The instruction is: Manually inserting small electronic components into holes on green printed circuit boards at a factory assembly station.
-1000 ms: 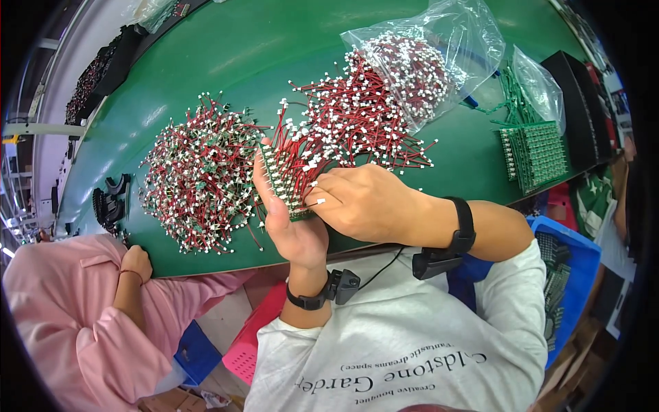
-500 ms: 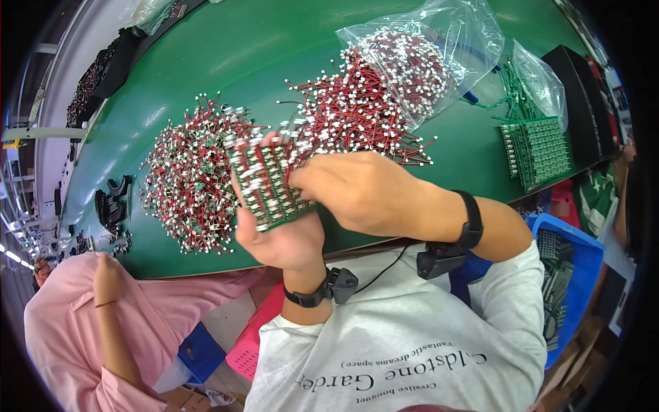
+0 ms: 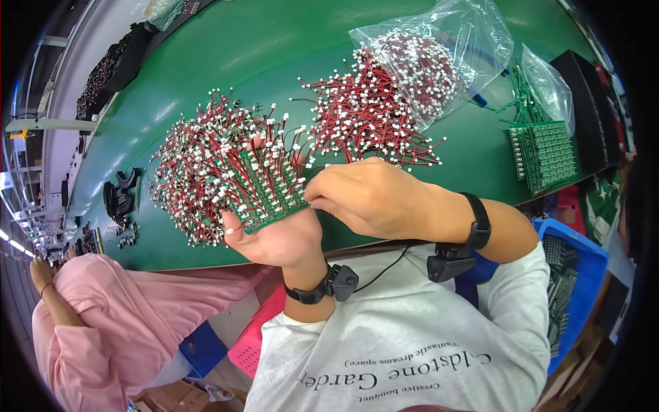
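My left hand (image 3: 281, 240) is closed round a green circuit board panel (image 3: 264, 213), palm up, with the thumb on the near left edge and fingertips at the far edge. Rows of small white connectors cover the panel, and many red and black wires with white plugs stand up from it. At the panel's right edge is my right hand (image 3: 364, 196), its thumb and fingers pinched together; whatever lies between them is too small to make out. Left of the panel is a heap of wired boards (image 3: 192, 175). Beyond my right hand lies a pile of loose red wires (image 3: 364, 113) with white plugs.
A clear plastic bag (image 3: 432, 75) of wires lies at the back. On the right are stacked green panels (image 3: 549, 158), a black box (image 3: 587, 113) and a blue bin (image 3: 570, 295) of boards below the table edge. A person in pink (image 3: 130, 309) sits at left.
The panel has tilted flatter, and its wires now stand up and fan out. My right hand has shifted slightly right, to the panel's edge. The neighbour's arm has moved left.
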A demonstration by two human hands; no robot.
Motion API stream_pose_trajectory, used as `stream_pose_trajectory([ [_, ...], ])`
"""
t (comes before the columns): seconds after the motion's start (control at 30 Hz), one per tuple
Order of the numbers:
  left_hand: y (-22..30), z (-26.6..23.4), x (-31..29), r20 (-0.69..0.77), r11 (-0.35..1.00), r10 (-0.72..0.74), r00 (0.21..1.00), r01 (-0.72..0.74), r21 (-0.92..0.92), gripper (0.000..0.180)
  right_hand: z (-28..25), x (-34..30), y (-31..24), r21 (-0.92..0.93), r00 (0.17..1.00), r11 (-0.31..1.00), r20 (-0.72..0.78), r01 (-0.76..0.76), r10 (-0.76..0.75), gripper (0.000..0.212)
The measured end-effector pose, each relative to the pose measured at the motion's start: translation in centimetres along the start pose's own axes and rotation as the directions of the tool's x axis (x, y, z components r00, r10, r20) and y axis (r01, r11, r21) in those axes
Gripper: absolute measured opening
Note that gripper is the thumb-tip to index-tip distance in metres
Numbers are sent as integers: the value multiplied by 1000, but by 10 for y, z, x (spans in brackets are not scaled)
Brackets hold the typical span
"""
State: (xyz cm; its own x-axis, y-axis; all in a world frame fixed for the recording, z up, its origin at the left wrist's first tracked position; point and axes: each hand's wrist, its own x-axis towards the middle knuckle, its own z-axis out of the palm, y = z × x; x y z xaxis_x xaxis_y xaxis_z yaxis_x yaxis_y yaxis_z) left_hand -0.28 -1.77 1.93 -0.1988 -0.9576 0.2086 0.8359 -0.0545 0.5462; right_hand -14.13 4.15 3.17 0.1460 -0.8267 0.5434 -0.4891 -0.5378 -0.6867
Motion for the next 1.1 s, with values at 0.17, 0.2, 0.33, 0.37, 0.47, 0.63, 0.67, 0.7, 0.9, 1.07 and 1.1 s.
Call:
stream_pose_trajectory([
  [0.17,-5,11,-8,-97,987,8,995,8,161,73,8,0,4,20,999,999,14,-42,42,16],
  [0.2,-5,11,-9,-99,987,9,995,7,160,73,8,0,4,20,999,999,16,-42,41,16],
  [0.33,-7,6,-9,-22,988,18,1000,-15,153,73,7,0,5,-8,1000,1000,23,-20,20,17],
  [0.37,-8,8,-9,-34,988,29,999,-24,154,73,7,0,6,-38,999,999,34,-12,13,18],
  [0.47,-9,10,-11,-53,989,36,998,-28,143,73,8,0,5,-85,1000,996,4,12,-12,19],
  [0.63,-9,10,-11,-47,983,39,998,-30,181,73,8,0,5,-135,998,990,-37,42,-48,18],
  [0.67,-10,10,-11,-44,982,35,998,-26,189,74,8,0,4,-141,998,989,-43,42,-48,17],
  [0.7,-10,10,-11,-41,980,31,999,-22,196,74,9,-1,5,-141,998,989,-43,40,-46,17],
  [0.9,-11,7,-11,-61,975,11,998,2,220,77,10,-1,7,-167,997,983,-24,74,-80,16],
  [1.07,-11,12,-10,-49,966,-4,999,16,258,80,9,-1,8,-170,997,982,-3,80,-82,18],
  [1.1,-11,12,-10,-35,954,3,999,7,300,81,9,-1,8,-170,997,982,-3,80,-81,18],
])
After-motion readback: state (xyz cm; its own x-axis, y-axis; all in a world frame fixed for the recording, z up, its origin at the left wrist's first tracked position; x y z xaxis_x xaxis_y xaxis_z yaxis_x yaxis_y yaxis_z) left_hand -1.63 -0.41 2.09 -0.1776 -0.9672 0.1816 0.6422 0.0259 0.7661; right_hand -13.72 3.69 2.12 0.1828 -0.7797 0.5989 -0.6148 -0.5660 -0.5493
